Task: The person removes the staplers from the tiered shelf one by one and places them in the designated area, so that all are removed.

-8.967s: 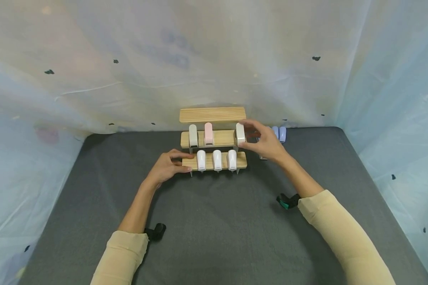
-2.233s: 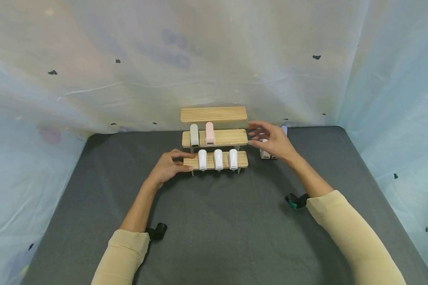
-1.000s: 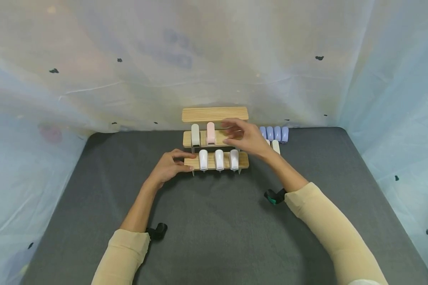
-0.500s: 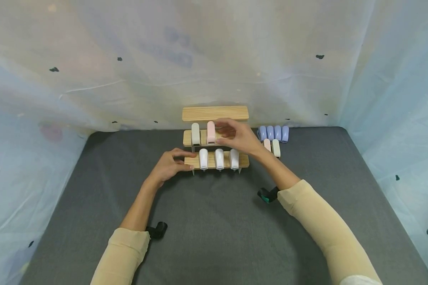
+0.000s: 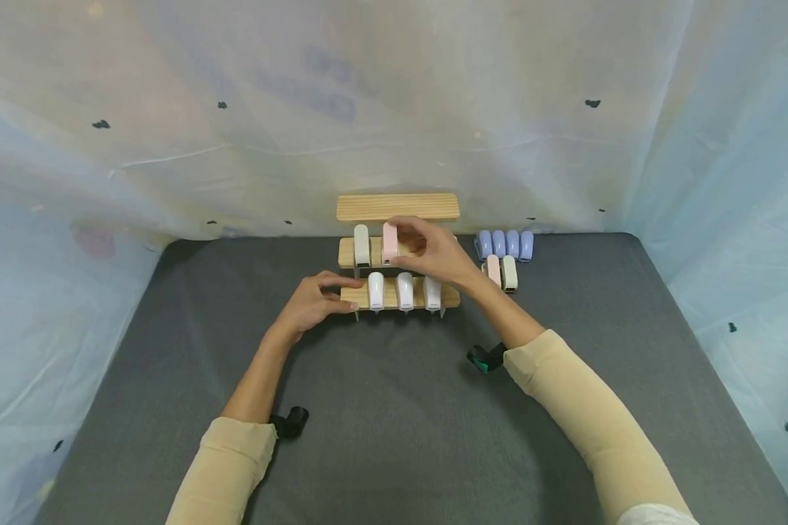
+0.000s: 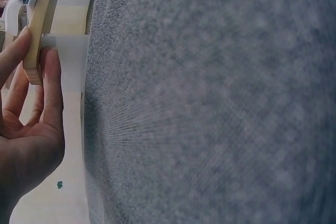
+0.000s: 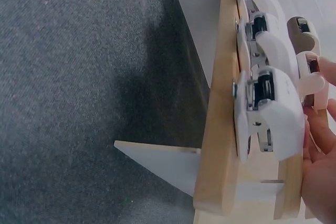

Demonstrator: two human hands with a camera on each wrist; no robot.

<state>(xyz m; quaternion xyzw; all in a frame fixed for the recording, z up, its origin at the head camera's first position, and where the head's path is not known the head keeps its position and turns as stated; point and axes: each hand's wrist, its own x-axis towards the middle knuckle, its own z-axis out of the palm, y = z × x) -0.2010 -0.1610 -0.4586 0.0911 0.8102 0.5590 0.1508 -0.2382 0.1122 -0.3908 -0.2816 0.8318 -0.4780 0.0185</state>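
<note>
My left hand (image 5: 311, 302) pinches the left end of the lowest board of a three-step wooden rack (image 5: 397, 208); the left wrist view shows thumb and fingers on either side of the board (image 6: 33, 61). My right hand (image 5: 436, 251) reaches over the middle step and pinches a pink mini stapler (image 5: 389, 242) there. To its left on the same step stands a pale grey-green stapler (image 5: 362, 246). Three white staplers (image 5: 405, 292) stand on the lowest step; close up, one white stapler (image 7: 281, 114) shows metal and black parts under its curved handle.
Right of the rack, several blue-violet staplers (image 5: 505, 244) stand in a row on the dark grey tabletop (image 5: 394, 423). In front of them are a pink stapler (image 5: 493, 270) and a pale greenish one (image 5: 509, 273). A cloth backdrop (image 5: 394, 95) rises behind the table.
The stapler at the middle step's right end has left the rack. My right hand has come back from the right and taken hold of the pink stapler. My left hand has stayed put.
</note>
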